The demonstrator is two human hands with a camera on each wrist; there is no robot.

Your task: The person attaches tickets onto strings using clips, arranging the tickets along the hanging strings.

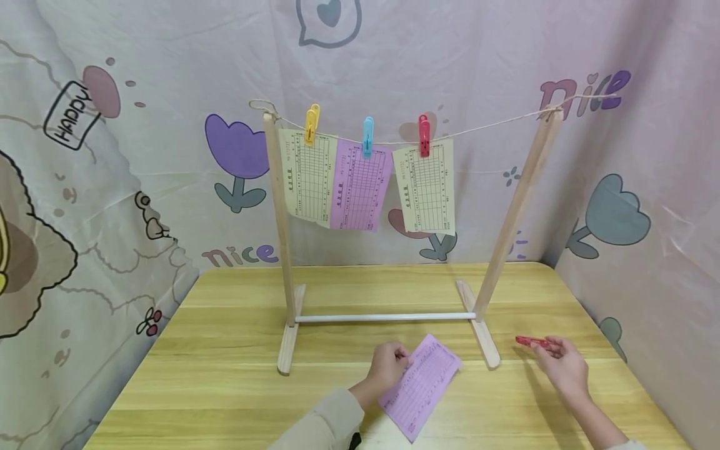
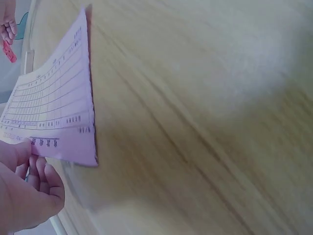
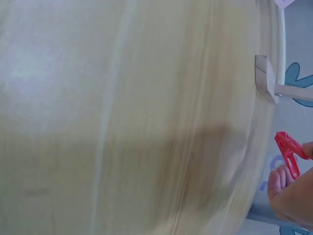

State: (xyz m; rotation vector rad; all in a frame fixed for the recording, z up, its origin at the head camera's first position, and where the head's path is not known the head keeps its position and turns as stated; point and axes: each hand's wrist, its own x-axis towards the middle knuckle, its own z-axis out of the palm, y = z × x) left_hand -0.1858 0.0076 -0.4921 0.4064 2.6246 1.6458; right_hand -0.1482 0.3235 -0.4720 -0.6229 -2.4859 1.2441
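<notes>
Between thumb and fingers my left hand (image 1: 389, 365) pinches a purple printed form (image 1: 422, 387) by its edge, in front of the wooden rack. In the left wrist view the form (image 2: 54, 98) tilts above the table, its printed lines facing the camera. On the right, my right hand (image 1: 565, 369) holds a red clothespin (image 1: 531, 341) that points left. The right wrist view shows this clothespin (image 3: 288, 149) at the fingertips. Above, a string (image 1: 484, 128) carries two pale yellow forms (image 1: 430, 187) with a purple form (image 1: 360, 187) between them.
Yellow (image 1: 310, 128), blue (image 1: 368, 137) and red (image 1: 424, 136) clothespins clip the hung forms to the string. Two wooden posts (image 1: 520, 212) hold it up, joined low by a white rod (image 1: 388, 317). The rack's feet (image 1: 486, 344) reach forward over the wooden table (image 1: 225, 375). Patterned cloth (image 1: 478, 62) hangs behind.
</notes>
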